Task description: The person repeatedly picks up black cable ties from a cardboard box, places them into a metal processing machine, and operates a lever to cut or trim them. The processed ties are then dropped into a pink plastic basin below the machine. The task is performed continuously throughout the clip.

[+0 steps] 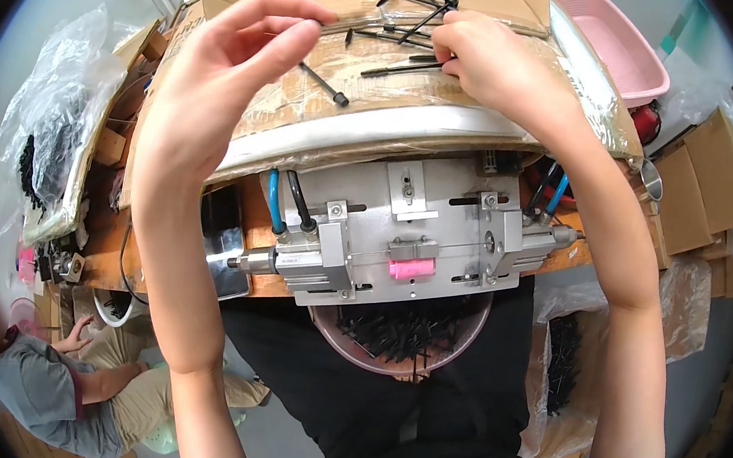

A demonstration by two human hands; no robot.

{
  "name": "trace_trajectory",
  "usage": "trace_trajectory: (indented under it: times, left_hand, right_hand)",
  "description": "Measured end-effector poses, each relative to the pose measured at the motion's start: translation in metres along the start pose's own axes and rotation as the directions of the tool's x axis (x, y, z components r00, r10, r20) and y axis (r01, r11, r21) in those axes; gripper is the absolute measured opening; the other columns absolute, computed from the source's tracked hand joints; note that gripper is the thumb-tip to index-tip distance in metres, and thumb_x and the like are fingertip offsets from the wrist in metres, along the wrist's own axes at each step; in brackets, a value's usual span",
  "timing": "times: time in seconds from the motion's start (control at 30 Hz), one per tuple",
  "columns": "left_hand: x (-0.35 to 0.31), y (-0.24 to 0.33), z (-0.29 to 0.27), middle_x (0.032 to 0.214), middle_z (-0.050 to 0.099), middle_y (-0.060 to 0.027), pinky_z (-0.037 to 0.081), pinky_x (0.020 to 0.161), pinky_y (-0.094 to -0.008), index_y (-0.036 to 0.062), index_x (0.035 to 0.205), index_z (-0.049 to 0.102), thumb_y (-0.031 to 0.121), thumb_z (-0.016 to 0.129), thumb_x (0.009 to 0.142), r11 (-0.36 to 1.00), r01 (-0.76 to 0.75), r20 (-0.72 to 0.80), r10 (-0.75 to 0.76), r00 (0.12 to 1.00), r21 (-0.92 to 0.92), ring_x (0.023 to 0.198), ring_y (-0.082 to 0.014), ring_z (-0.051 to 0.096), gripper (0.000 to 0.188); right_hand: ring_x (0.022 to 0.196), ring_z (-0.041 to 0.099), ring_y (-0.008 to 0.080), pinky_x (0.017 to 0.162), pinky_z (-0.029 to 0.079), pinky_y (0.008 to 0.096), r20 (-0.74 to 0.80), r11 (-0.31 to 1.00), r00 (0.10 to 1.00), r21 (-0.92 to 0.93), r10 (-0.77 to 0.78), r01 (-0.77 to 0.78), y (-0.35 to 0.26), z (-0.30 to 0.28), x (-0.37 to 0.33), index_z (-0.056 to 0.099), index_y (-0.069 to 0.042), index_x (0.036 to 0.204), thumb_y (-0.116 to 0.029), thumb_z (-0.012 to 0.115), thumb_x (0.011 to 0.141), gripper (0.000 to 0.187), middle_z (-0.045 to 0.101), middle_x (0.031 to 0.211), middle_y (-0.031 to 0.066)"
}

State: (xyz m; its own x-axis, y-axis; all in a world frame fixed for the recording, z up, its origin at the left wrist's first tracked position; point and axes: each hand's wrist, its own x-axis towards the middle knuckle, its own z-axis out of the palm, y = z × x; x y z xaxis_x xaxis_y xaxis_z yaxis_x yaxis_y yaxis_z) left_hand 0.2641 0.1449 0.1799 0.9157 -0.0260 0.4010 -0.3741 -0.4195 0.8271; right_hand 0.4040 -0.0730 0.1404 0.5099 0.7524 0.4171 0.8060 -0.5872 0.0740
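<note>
Left hand (pixel 224 68): your thumb and fingertips together, slim black round-headed rod (pixel 323 84) just below, can't tell if gripped; your right hand (pixel 496 64) clamps thin black rods (pixel 398 69) over brown cardboard (pixel 386 100).

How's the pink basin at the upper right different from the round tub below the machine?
The pink basin is oblong with rounded corners, while the round tub is circular. The basin looks solid pink; the tub looks more see-through. The tub holds many black parts, whereas none show in the basin. Both are open-topped.
</note>
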Motion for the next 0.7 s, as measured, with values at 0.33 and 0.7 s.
trace_trajectory:
  times: [0.33,0.7]
  left_hand:
    - [-0.177,0.002,0.122,0.094,0.056,-0.0105,0.047,0.075,-0.0297,-0.0064,0.135,0.048,-0.009,0.067,0.071,0.848,-0.046,-0.014,0.063,0.998,0.528,0.081,-0.0221,0.053,0.067]
    - [-0.18,-0.025,0.18,0.094,0.05,-0.0112,0.047,0.08,-0.0296,-0.0141,0.138,0.038,-0.006,0.059,0.071,0.62,-0.043,0.075,-0.027,0.997,0.784,0.082,-0.0212,0.051,0.071]
  right_hand:
    - [0.073,0.055,0.0088,0.065,0.046,0.0212,-0.05,0.53,0.906,0.824,0.421,-0.201,-0.029,-0.065,-0.073,0.061,0.002,0.108,-0.006,0.054,0.096,0.016,0.059,0.083,0.0038]
    - [0.084,0.054,0.0146,0.075,0.042,0.025,-0.377,0.447,0.815,0.879,0.44,0.165,-0.039,-0.06,-0.156,0.055,0.003,0.124,-0.013,0.057,0.097,0.032,0.064,0.105,0.0161]
